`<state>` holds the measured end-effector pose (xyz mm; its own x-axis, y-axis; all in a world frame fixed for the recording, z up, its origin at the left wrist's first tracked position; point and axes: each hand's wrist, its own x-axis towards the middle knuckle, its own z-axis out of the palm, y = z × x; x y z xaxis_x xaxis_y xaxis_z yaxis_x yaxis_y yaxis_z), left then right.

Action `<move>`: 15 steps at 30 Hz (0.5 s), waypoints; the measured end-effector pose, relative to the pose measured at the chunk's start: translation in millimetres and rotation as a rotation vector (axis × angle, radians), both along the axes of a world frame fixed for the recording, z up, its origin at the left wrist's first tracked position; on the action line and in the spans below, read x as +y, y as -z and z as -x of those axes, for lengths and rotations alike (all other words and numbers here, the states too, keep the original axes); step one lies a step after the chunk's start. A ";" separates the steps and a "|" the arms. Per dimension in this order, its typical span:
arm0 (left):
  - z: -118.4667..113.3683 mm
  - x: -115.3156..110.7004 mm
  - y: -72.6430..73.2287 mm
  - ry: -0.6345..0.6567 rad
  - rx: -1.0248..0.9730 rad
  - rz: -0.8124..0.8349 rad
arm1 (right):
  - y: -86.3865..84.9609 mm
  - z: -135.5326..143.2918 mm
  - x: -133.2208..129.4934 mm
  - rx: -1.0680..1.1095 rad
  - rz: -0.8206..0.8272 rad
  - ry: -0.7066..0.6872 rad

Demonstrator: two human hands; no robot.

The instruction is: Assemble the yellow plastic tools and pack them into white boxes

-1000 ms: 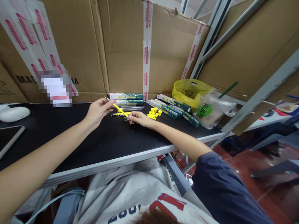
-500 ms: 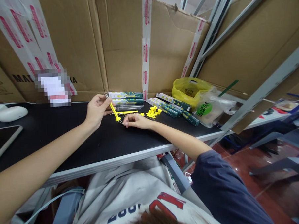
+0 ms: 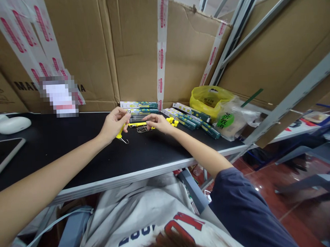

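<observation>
My left hand (image 3: 116, 122) is closed around a slim yellow tool (image 3: 120, 133). A bent metal hook sticks out of its lower end, and most of the shaft is hidden by my fingers. Over the small parts to the right is my right hand (image 3: 159, 123), palm down, its fingers slightly bent and apart. Its fingertips are close to a yellow rod (image 3: 137, 124) and some looped metal wire pieces (image 3: 143, 129) on the black tabletop. Whether they touch either one is unclear. Small yellow plastic parts (image 3: 172, 121) lie just beyond this hand, partly covered by it.
Slim green-and-white boxes (image 3: 139, 105) lie behind my hands, with several more boxes (image 3: 186, 119) to the right. A yellow plastic bag (image 3: 207, 99) and a clear bag (image 3: 230, 120) stand farther right. At left lies a phone (image 3: 7, 154). Tall cardboard (image 3: 137, 48) closes off the back.
My left hand has drawn the tool nearer and lowered it, its hook end shifting left. My right hand has left the hook and moved right and back to the loose parts.
</observation>
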<state>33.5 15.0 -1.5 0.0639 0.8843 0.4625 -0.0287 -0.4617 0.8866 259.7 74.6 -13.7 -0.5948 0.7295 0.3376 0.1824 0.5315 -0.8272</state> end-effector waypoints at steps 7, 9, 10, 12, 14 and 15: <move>-8.1 -2.9 12.2 0.176 0.168 0.160 | -21.3 -36.3 18.8 -0.213 -0.218 0.299; -9.8 -4.6 13.6 0.214 0.211 0.197 | -24.7 -45.2 21.0 -0.366 -0.312 0.362; -10.1 -5.2 14.1 0.230 0.228 0.206 | -25.9 -48.7 21.4 -0.442 -0.362 0.377; -9.8 -5.4 14.9 0.252 0.237 0.209 | -28.1 -53.5 20.7 -0.557 -0.424 0.380; -8.8 -4.4 15.7 0.255 0.231 0.198 | -30.6 -55.8 18.1 -0.628 -0.439 0.373; -8.4 -3.6 16.2 0.247 0.230 0.192 | -32.1 -56.5 16.2 -0.663 -0.436 0.368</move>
<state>41.9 11.3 -17.7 0.3688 0.8982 0.2390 0.0914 -0.2909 0.9524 316.2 90.8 18.3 -0.5193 0.8006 0.2991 0.7763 0.5882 -0.2267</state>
